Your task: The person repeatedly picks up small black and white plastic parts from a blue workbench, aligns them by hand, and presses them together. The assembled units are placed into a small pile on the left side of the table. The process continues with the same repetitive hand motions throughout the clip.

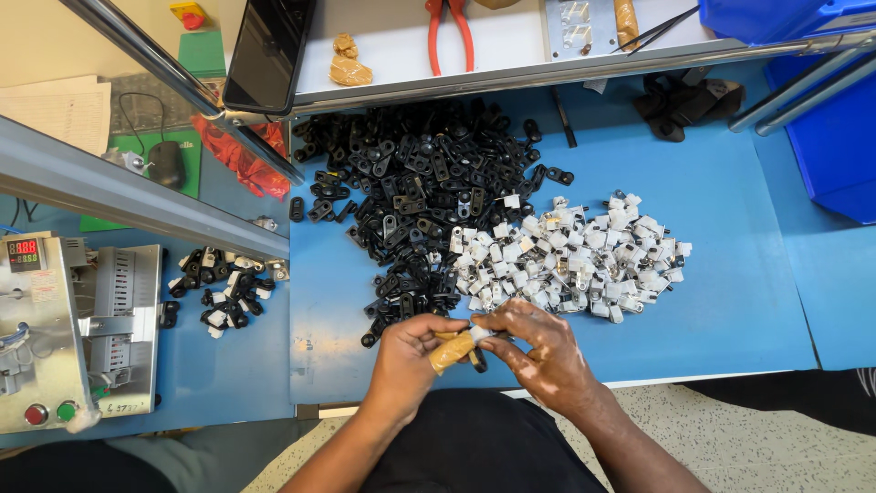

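Observation:
My left hand (pixel 408 358) and my right hand (pixel 538 349) meet at the near edge of the blue mat (pixel 730 274). Together they pinch a small white plastic part (pixel 480 334) and a small black clip (pixel 478 361); which hand grips which I cannot tell. A finger of my left hand is wrapped in tan tape (pixel 453 351). Just beyond my hands lie a big heap of black clips (pixel 411 192) and, to its right, a heap of white parts (pixel 570 256).
A small pile of joined black-and-white pieces (pixel 224 288) lies left, beside a grey metal machine (pixel 78 333) with red and green buttons. A shelf above holds red pliers (pixel 449 32), a dark phone (pixel 267 50) and tweezers. Blue bins (pixel 821 119) stand at right.

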